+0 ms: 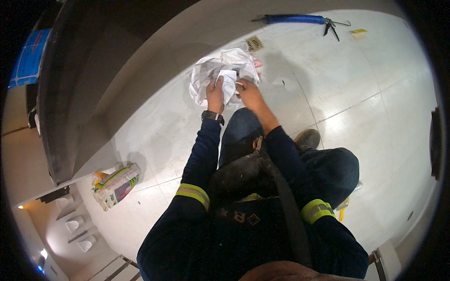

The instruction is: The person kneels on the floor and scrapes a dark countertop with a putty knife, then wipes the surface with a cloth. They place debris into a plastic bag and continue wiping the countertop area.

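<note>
White sheet in left hand, crumpled bag beside

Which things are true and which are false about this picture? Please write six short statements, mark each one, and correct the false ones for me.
1. A dark watch is on the left wrist. True.
2. The caulking gun is red. False: the caulking gun has a blue barrel.
3. The left hand holds a white piece. True.
4. The right hand rests on the knee. False: the right hand is at the crumpled white bag, beside the left hand.
5. Both dark sleeves carry yellow-green bands. True.
6. The printed package lies on the person's right. False: the printed package lies on the floor to the left.
</note>
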`<state>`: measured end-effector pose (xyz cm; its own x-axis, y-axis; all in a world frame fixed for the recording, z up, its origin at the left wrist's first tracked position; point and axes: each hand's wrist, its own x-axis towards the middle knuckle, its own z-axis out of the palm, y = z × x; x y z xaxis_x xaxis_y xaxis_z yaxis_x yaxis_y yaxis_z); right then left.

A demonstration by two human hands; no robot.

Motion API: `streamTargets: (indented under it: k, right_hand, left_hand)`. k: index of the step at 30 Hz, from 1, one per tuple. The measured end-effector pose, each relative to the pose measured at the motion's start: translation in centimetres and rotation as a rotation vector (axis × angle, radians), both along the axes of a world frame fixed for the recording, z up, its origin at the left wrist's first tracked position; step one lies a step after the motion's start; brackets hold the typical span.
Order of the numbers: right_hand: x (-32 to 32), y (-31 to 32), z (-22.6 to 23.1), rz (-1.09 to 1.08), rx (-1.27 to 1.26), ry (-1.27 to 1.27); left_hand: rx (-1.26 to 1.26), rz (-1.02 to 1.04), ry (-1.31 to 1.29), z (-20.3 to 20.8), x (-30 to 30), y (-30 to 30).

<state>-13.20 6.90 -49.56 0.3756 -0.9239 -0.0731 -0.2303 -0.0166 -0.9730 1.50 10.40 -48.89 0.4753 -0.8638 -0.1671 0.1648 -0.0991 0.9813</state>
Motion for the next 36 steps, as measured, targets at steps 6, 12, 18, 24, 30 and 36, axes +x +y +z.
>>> streamTargets:
  k: [6, 12, 18, 24, 30, 36]
  right_hand:
    - [-1.9, -0.7, 6.9, 0.084, 0.22, -0.098]
    - [-2.5, -0.3, 10.0, 0.0, -0.132, 0.174]
    - [-6.8, -0.5, 14.9, 0.025, -0.079, 0.231]
    - [-15.4, -0.7, 24.8, -0.135, 0.043, 0.006]
    - [-16.3, 3.1, 29.2, -0.078, 0.186, -0.318]
    - [-15.6, 2.0, 34.7, -0.2, -0.102, -0.31]
  left_hand:
    - [-0.13, 0.047, 0.178, 2.2, -0.6, -0.8]
    - [-0.126, 0.22, 0.333, 5.0, -4.4, -1.9]
    - [0.005, 0.046, 0.121, 7.1, -6.6, -2.4]
    - [-0.295, -0.033, 0.26, 4.0, 2.6, 0.8]
    - [0.02, 0.127, 0.777, 12.8, -2.4, 4.2]
    - [-0.161, -0.135, 0.739, 16.9, -3.1, 2.8]
